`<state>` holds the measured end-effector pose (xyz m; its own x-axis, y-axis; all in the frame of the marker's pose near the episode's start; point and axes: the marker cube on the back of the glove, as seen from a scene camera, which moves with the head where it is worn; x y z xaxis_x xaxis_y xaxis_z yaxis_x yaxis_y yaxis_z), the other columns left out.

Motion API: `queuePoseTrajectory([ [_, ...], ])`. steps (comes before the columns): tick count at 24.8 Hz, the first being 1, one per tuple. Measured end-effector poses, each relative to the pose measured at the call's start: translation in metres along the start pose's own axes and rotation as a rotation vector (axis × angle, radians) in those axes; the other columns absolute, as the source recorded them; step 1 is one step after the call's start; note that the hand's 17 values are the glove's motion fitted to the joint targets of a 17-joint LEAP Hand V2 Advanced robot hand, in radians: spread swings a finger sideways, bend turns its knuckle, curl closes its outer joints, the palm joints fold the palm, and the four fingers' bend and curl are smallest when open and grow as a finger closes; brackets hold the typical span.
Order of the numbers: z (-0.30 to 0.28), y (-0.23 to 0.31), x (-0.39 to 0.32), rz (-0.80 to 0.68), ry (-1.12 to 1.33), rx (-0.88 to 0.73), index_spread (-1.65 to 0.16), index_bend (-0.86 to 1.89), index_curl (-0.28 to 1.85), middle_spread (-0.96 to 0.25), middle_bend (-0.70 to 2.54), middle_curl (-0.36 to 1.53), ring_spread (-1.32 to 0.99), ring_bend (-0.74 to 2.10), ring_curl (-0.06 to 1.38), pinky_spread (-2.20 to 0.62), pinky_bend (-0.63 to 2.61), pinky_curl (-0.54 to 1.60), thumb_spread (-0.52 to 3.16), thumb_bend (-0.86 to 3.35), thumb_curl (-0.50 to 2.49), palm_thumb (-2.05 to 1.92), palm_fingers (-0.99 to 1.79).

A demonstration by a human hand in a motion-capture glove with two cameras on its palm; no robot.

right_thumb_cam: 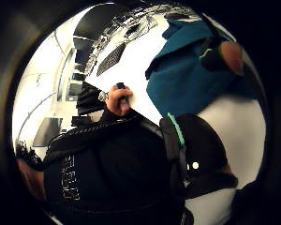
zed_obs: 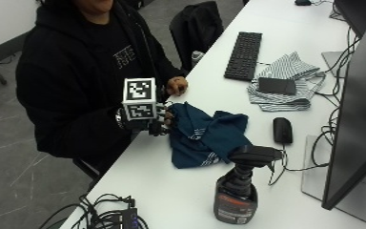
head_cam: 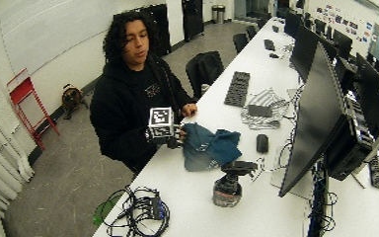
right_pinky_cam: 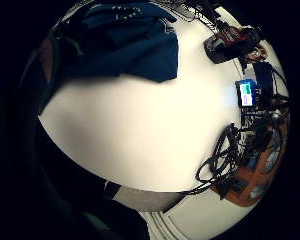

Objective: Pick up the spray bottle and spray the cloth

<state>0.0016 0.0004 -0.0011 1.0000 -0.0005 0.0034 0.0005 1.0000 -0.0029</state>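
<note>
Bottle upright in outside view, unseen by palms.

Bare table between hand and spray bottle — cloth beside that path, mouse beyond

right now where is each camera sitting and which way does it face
Little finger side palm view: on the gloved palm, facing the white table and blue cloth; no body part is clear.
Thumb side palm view: same palm, facing the person's black hoodie, bare left hand and cloth.
Outside view: above the table's far side, facing the gloved right hand at the cloth's edge, spray bottle nearer; torso shows.
Wide outside view: higher and further back, whole seated person.
All four share the blue cloth.
</note>
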Motion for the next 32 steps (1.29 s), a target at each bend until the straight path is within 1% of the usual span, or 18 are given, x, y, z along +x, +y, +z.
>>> queuePoseTrajectory([
  [1, 0.0, 0.0, 0.0, 0.001, 0.0, 0.0, -0.18, 0.29, 0.09, -0.06, 0.28, 0.08, -0.08, 0.35, 0.09, 0.02, 0.35, 0.07, 0.43, 0.27, 0.08, 0.4, 0.88],
  [5, -0.001, 0.001, 0.006, 0.02, 0.001, 0.007, -0.25, 0.28, 0.18, -0.08, 0.28, 0.15, -0.12, 0.35, 0.18, 0.03, 0.35, 0.15, 0.69, 0.29, 0.11, 0.46, 0.85],
  [12, -0.003, 0.004, 0.016, 0.047, -0.005, 0.005, -0.31, 0.23, 0.25, -0.1, 0.28, 0.22, -0.15, 0.32, 0.23, 0.05, 0.32, 0.22, 0.96, 0.27, 0.16, 0.49, 0.84],
  [19, -0.005, 0.002, 0.027, 0.075, -0.005, 0.002, -0.33, 0.19, 0.29, -0.11, 0.25, 0.26, -0.17, 0.28, 0.25, 0.05, 0.29, 0.24, 1.09, 0.23, 0.19, 0.51, 0.85],
  [26, -0.012, -0.002, 0.05, 0.134, 0.035, 0.011, -0.34, 0.17, 0.31, -0.12, 0.23, 0.29, -0.17, 0.25, 0.27, 0.05, 0.26, 0.27, 1.15, 0.2, 0.22, 0.52, 0.86],
  [30, -0.022, -0.031, 0.073, 0.206, 0.081, 0.062, -0.34, 0.17, 0.32, -0.12, 0.22, 0.31, -0.17, 0.24, 0.28, 0.05, 0.25, 0.28, 1.17, 0.17, 0.23, 0.53, 0.86],
  [32, -0.035, -0.021, 0.093, 0.218, 0.1, 0.055, -0.34, 0.16, 0.32, -0.12, 0.22, 0.32, -0.18, 0.24, 0.29, 0.05, 0.24, 0.28, 1.18, 0.16, 0.24, 0.53, 0.87],
])
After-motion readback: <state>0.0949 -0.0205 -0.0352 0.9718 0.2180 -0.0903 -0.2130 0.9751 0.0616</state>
